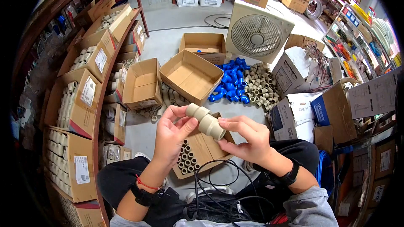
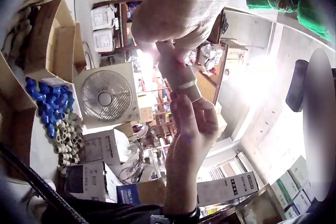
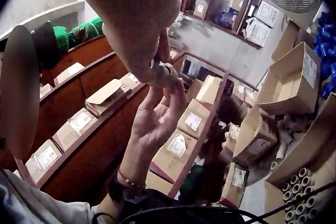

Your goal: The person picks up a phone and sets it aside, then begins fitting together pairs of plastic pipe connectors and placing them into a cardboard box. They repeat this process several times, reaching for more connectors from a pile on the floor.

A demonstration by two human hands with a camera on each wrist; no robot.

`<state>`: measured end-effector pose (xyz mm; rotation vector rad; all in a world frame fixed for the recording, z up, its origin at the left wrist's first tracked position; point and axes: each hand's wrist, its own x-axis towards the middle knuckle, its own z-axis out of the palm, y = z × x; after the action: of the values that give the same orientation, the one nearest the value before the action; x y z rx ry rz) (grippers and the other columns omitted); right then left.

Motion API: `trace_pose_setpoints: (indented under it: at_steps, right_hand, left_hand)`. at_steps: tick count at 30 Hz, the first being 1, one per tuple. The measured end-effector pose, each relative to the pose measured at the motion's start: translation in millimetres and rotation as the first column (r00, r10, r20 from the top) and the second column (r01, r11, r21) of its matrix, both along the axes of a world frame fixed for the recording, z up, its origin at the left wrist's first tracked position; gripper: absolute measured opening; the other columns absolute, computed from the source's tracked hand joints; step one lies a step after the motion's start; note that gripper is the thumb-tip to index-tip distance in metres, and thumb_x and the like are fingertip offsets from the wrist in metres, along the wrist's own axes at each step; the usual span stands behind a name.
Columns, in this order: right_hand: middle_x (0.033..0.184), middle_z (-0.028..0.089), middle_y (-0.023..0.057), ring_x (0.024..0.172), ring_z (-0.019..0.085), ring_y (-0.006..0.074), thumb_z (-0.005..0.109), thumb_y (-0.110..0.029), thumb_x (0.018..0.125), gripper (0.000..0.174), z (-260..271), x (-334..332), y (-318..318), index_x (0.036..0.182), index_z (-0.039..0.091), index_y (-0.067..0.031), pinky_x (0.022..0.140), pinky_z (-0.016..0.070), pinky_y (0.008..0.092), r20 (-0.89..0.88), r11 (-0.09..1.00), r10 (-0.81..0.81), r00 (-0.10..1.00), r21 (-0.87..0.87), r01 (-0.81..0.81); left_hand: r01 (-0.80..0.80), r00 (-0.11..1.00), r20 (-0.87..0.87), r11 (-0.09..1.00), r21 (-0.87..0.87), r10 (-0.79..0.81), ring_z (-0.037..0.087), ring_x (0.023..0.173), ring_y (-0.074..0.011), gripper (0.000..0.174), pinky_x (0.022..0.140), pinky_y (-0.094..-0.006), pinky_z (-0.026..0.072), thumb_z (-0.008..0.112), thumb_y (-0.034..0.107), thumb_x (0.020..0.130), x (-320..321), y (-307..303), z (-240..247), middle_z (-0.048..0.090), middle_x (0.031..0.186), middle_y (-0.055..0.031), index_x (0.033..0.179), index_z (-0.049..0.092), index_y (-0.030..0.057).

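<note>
Both hands hold a beige plastic pipe fitting (image 1: 211, 127) in front of the body, over an open carton. It has a narrower part and a wider part with raised collars. My left hand (image 1: 174, 132) pinches the narrower end between thumb and fingers. At the wider end, my right hand (image 1: 248, 138) grips with thumb below and fingers on top. A pale ring shows round the fitting (image 2: 185, 82) in the left wrist view. Below, the carton (image 1: 206, 143) contains rows of short beige pipe pieces (image 1: 187, 159) standing on end.
Blue fittings (image 1: 230, 80) and beige fittings (image 1: 261, 84) lie heaped on the floor ahead, before a box fan (image 1: 256, 33). Open cartons (image 1: 191, 75) stand nearby. Shelves of boxed fittings (image 1: 80, 101) line the left side. A black cable (image 1: 198, 185) loops across the lap.
</note>
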<state>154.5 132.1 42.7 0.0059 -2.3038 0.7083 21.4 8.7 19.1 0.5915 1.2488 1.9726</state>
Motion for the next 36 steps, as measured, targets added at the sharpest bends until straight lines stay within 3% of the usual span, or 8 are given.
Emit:
trace_pose_setpoints:
  at_steps: [8, 11, 17, 23, 26, 36]
  right_hand:
    - [0.088, 0.058, 0.0085, 0.071, 0.058, 0.0197, 0.064, -0.005, 0.058, 0.030, 2, -2, 2, 0.088, 0.057, -0.0026, 0.059, 0.0478, 0.0262, -0.052, 0.996, 0.007, 0.999, 0.086, -0.002]
    - [0.088, 0.058, 0.0088, 0.070, 0.058, 0.0198, 0.061, -0.002, 0.059, 0.028, 2, -4, 2, 0.087, 0.057, -0.0021, 0.058, 0.0475, 0.0262, -0.070, 0.995, 0.006, 0.998, 0.096, 0.001]
    - [0.089, 0.057, 0.0093, 0.070, 0.058, 0.0208, 0.059, 0.000, 0.061, 0.025, 2, -4, 4, 0.086, 0.056, -0.0015, 0.058, 0.0474, 0.0264, -0.063, 0.993, 0.027, 0.998, 0.115, -0.020]
    - [0.090, 0.057, 0.0093, 0.071, 0.058, 0.0208, 0.058, -0.001, 0.063, 0.024, 0, -4, 4, 0.087, 0.056, -0.0019, 0.059, 0.0475, 0.0266, -0.069, 0.988, 0.051, 0.996, 0.150, -0.040]
    - [0.089, 0.057, 0.0095, 0.071, 0.058, 0.0206, 0.058, -0.001, 0.063, 0.024, 1, -4, 5, 0.087, 0.056, -0.0021, 0.059, 0.0476, 0.0266, -0.070, 0.986, 0.051, 0.996, 0.161, -0.039]
    - [0.081, 0.058, 0.0085, 0.065, 0.057, 0.0201, 0.063, -0.005, 0.059, 0.030, -3, 0, 7, 0.088, 0.057, -0.0024, 0.054, 0.0468, 0.0265, -0.033, 0.989, -0.012, 0.999, 0.147, 0.016]
  left_hand:
    - [-0.016, 0.980, 0.201, 0.999, 0.046, 0.006, 0.054, 0.082, -0.0129, 0.014, 0.076, -0.0271, 0.0453, 0.060, 0.010, 0.077, -8, -1, 2, 0.055, 0.088, -0.0052, 0.083, 0.048, 0.0045]
    - [0.011, 0.983, 0.185, 0.999, 0.038, -0.018, 0.054, 0.084, -0.0131, 0.014, 0.078, -0.0275, 0.0447, 0.058, 0.009, 0.078, -9, -2, 3, 0.054, 0.088, -0.0055, 0.087, 0.049, 0.0037]
    - [0.091, 0.982, 0.165, 0.995, 0.034, -0.095, 0.051, 0.093, -0.0110, 0.035, 0.081, -0.0223, 0.0425, 0.053, 0.010, 0.080, -10, -1, 8, 0.051, 0.106, -0.0073, 0.113, 0.043, 0.0020]
    - [0.149, 0.973, 0.172, 0.988, 0.023, -0.151, 0.050, 0.098, -0.0129, 0.034, 0.084, -0.0235, 0.0415, 0.051, 0.012, 0.082, -13, -2, 6, 0.050, 0.112, -0.0094, 0.113, 0.044, 0.0001]
    - [0.124, 0.973, 0.189, 0.992, 0.037, -0.129, 0.052, 0.093, -0.0154, 0.030, 0.085, -0.0293, 0.0414, 0.054, 0.011, 0.080, -12, -1, 9, 0.053, 0.106, -0.0091, 0.107, 0.050, -0.0015]
    - [0.119, 0.980, 0.159, 0.993, -0.002, -0.118, 0.051, 0.096, -0.0148, 0.032, 0.082, -0.0268, 0.0441, 0.054, 0.008, 0.080, -12, -4, 7, 0.052, 0.109, -0.0087, 0.111, 0.048, 0.0023]
